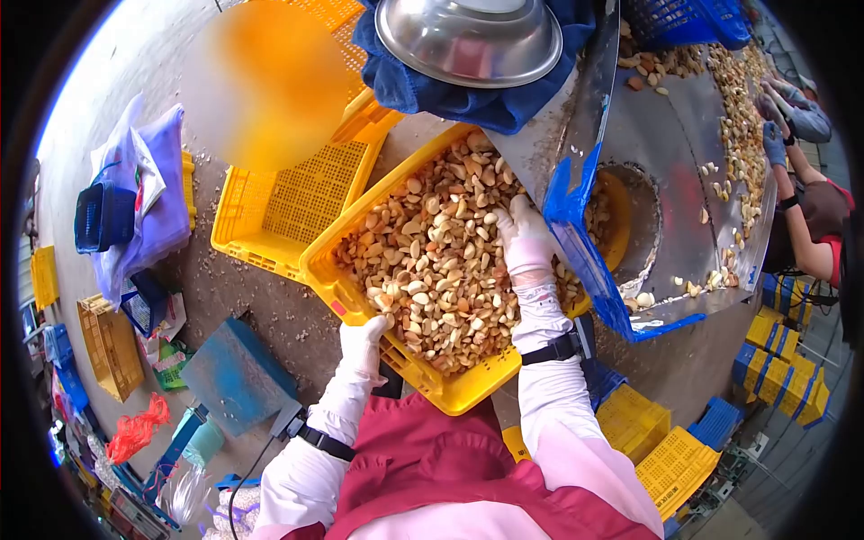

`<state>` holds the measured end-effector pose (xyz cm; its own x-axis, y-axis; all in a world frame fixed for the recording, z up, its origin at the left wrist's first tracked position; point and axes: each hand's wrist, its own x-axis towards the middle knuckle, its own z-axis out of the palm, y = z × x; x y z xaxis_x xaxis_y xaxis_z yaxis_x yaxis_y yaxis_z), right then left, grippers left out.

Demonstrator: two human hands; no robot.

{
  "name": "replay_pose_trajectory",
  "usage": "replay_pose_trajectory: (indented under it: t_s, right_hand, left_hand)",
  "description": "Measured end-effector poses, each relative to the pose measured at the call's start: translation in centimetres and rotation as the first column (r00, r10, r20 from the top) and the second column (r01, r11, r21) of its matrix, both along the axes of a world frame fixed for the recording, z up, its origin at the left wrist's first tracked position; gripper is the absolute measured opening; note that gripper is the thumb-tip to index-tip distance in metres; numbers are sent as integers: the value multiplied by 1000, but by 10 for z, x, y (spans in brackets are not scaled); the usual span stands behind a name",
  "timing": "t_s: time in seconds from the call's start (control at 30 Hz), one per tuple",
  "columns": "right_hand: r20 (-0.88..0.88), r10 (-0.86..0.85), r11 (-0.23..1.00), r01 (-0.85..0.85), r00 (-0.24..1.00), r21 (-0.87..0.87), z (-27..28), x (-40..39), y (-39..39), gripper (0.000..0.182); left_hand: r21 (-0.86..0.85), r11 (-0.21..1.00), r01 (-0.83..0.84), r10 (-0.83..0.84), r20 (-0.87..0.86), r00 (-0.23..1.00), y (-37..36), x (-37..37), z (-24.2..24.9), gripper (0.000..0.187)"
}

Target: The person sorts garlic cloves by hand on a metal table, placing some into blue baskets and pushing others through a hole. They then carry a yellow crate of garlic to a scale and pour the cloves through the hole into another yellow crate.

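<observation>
In the middle of the frame a yellow crate (360,236) full of pale nuts (441,261) is held tilted, its far end up against the metal worktop (666,135) at the upper right. The left hand (364,345), in a white glove, grips the near left rim of the crate, fingers closed around the edge. The right hand (525,236), also in a white glove, lies flat on the nuts near the far right side of the crate, fingers spread a little and touching them; it holds nothing that I can see. Just beside this hand a blue crate (576,234) stands on its edge against the worktop.

The worktop has a round hole (630,216) near its left edge, and loose nuts lie scattered along its right side. At the far right of the frame another person's hands (774,135) in blue gloves are on those nuts. At the top centre a steel bowl (468,38) rests on a blue cloth (468,103). A second, empty yellow crate (288,202) lies on the floor (252,306) to the left of the full one, touching it.
</observation>
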<state>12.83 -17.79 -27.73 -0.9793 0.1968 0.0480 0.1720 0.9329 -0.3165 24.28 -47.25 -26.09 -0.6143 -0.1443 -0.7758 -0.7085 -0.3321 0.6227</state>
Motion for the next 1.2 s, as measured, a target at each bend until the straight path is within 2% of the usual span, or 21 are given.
replay_pose_trajectory:
  t_s: [0.1,0.17,0.23,0.3,0.37,0.4,0.43,0.47,0.5,0.57,0.63,0.67,0.73,0.77,0.83,0.97,1.0,1.07,1.1,1.17,1.2]
  right_hand:
    - [36,-103,822,106,994,-559,-7,17,11,38]
    - [321,-106,385,336,941,-859,20,46,13,35]
    - [201,51,98,195,978,-976,70,87,-1,46]
    - [274,158,28,273,949,-962,112,119,-28,35]
    - [457,319,105,448,830,-888,161,129,-58,26]
    - [497,384,193,459,778,-867,200,123,-65,23]
    - [455,355,268,377,817,-886,247,111,-61,21]
    - [25,224,364,-59,974,-930,281,88,-48,22]
    - [-402,90,613,-369,911,-699,315,66,-34,22]
    - [-767,-46,809,-427,641,-405,392,6,1,17]
    - [-913,-82,890,-384,400,-247,441,-72,34,15]
    - [-919,-83,924,-317,385,-216,451,-119,57,20]
    - [-755,31,999,-6,655,36,453,-177,98,46]
    - [-845,158,976,50,511,213,442,-182,109,49]
    - [-840,239,967,-43,487,250,427,-129,84,43]
    - [-625,394,819,-566,674,-95,315,56,15,21]
    - [-469,306,845,-463,829,-268,265,109,3,19]
    - [-160,-153,937,92,975,-337,171,183,12,22]
    - [-80,-449,852,399,890,-338,120,197,31,39]
    - [-71,-575,818,570,815,-82,70,183,72,74]
    - [144,-757,609,768,637,-197,56,163,88,77]
  left_hand:
    - [12,1000,-23,24,-47,999,-1,4,-10,35]
    - [21,1000,15,-14,-30,999,-4,5,-12,37]
    - [76,997,7,-5,-24,1000,-5,8,-12,39]
    - [-20,996,83,-82,74,994,-6,8,-12,46]
    - [-55,997,45,-38,132,991,0,0,-7,49]
    - [-47,995,84,-82,39,996,-9,8,-45,44]
    - [-30,999,42,-39,86,996,0,-5,3,35]
    - [54,998,10,-14,58,998,-5,0,-18,32]
    - [63,998,9,-11,36,999,-5,1,-13,33]
    - [112,991,-71,76,-46,996,1,-2,-8,34]
    - [125,988,-90,87,26,996,-1,-2,-12,33]
    - [147,986,-77,71,45,996,-2,-1,-8,37]
    - [156,975,-158,149,66,987,11,0,20,39]
    - [156,962,-224,211,94,973,13,-3,29,42]
    - [159,954,-255,231,153,961,11,-5,-2,46]
    - [385,828,-407,312,286,906,10,-2,-10,27]
    - [307,885,-351,240,344,908,6,1,-24,22]
    - [407,892,-197,68,312,948,3,5,-12,20]
    - [380,892,-245,136,292,947,9,3,0,21]
    - [413,890,-193,114,206,972,5,8,-8,20]
    - [397,896,-200,123,211,970,7,10,0,20]
